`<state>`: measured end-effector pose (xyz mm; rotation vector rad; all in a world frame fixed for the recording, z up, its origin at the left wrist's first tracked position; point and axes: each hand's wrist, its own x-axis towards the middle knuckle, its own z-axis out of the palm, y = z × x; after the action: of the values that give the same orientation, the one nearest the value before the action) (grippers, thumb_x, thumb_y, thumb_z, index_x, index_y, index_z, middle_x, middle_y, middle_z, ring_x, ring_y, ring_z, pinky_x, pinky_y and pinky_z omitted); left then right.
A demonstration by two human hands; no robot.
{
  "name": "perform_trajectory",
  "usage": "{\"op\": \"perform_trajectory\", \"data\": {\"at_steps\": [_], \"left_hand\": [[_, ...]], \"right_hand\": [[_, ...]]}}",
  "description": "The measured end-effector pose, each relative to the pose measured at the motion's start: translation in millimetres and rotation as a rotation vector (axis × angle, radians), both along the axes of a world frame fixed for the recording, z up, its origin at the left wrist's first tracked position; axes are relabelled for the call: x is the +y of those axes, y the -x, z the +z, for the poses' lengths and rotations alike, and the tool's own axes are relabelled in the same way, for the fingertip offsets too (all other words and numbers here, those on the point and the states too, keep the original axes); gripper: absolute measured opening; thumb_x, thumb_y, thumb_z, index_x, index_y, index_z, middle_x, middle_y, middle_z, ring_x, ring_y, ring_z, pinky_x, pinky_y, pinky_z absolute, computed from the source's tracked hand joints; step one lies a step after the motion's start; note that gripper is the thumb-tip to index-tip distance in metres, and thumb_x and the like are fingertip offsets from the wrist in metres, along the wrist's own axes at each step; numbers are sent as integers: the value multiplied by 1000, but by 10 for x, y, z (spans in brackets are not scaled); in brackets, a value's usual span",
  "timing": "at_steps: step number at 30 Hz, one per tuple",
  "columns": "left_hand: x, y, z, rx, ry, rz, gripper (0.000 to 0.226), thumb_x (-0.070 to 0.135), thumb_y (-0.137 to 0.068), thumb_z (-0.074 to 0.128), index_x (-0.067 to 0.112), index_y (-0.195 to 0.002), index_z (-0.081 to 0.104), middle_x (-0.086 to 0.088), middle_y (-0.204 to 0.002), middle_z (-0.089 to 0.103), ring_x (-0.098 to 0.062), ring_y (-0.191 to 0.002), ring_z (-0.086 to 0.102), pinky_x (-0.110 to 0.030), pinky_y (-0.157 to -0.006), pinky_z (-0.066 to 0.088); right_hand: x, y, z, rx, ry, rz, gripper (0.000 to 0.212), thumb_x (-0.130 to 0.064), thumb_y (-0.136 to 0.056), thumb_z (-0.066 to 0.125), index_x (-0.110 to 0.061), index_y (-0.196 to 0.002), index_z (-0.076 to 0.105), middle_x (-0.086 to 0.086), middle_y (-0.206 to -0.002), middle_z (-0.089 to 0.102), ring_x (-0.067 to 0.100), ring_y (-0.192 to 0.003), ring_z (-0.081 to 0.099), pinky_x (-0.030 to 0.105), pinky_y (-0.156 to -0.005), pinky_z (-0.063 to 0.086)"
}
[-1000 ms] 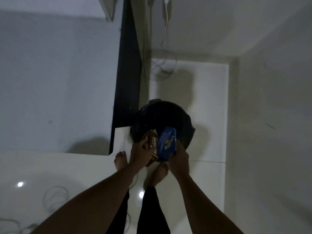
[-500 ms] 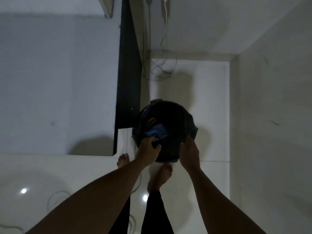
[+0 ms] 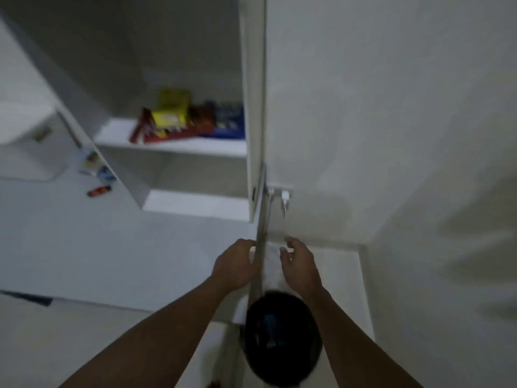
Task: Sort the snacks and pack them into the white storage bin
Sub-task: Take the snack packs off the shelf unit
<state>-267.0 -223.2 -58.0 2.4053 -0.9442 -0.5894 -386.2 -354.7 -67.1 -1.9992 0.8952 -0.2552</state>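
My left hand (image 3: 235, 264) and my right hand (image 3: 300, 264) are both raised in front of me with fingers loosely curled and nothing in them. Below them on the floor stands a round black bin (image 3: 282, 340) with a blue packet (image 3: 270, 326) inside. On a white shelf (image 3: 167, 144) up ahead lie several snack packs: a yellow bag (image 3: 170, 113), a red-brown bar (image 3: 145, 127), a brown pack (image 3: 201, 119) and a blue pack (image 3: 229, 121). No white storage bin is in view.
A white desk top (image 3: 84, 233) spreads to the left with a small red wrapper (image 3: 98, 190) and small items on it. A wall socket with a white plug (image 3: 284, 198) sits beside the shelf's side panel (image 3: 253, 107). White walls close the right side.
My hands let go of the brown and blue packets into the black bin, then rose empty. My head has tilted up from the floor to the shelf.
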Motion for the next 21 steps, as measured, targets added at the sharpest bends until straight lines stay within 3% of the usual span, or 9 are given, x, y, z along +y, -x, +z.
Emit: {"op": "perform_trajectory", "data": {"at_steps": [2, 7, 10, 13, 16, 21], "left_hand": [[134, -328, 496, -141, 46, 26, 51, 44, -92, 55, 22, -137, 50, 1, -141, 51, -19, -126, 52, -33, -102, 44], [439, -982, 1404, -366, 124, 112, 50, 43, -91, 56, 23, -137, 51, 1, -140, 52, -21, -123, 54, -36, -98, 47], [543, -1299, 1779, -433, 171, 131, 50, 38, -90, 59, 19, -136, 52, -3, -137, 55, -23, -122, 54, -34, -97, 45], [556, -1671, 2033, -497, 210, 150, 48, 41, -86, 61, 21, -129, 55, -4, -128, 60, -25, -114, 59, -35, -90, 49], [503, -2081, 2189, -508, 196, 189, 47, 44, -84, 59, 25, -127, 54, -4, -123, 60, -29, -110, 60, -40, -83, 52], [374, -2796, 2108, -455, 178, 130, 57, 49, -78, 56, 21, -128, 54, -10, -116, 61, -33, -105, 60, -42, -83, 53]], "right_hand": [[34, -349, 501, -94, 68, 47, 39, -19, -100, 51, -6, -137, 52, 12, -135, 58, 27, -121, 57, 34, -105, 44], [254, -1095, 1482, -275, 214, 164, 41, -24, -100, 51, -12, -139, 50, 6, -138, 55, 23, -122, 56, 40, -106, 45], [347, -1459, 1865, -327, 299, 216, 40, -25, -101, 51, -12, -139, 50, 6, -136, 54, 22, -118, 57, 32, -98, 46], [356, -1805, 2093, -334, 384, 260, 37, -25, -101, 49, -11, -135, 53, 9, -130, 56, 21, -114, 56, 25, -89, 42], [296, -2155, 2205, -354, 390, 256, 37, -23, -101, 48, -15, -136, 53, 8, -132, 57, 22, -118, 57, 31, -98, 47], [177, -2694, 2146, -252, 429, 106, 35, -25, -100, 51, -9, -131, 57, 9, -131, 58, 23, -117, 57, 24, -85, 42]]}}
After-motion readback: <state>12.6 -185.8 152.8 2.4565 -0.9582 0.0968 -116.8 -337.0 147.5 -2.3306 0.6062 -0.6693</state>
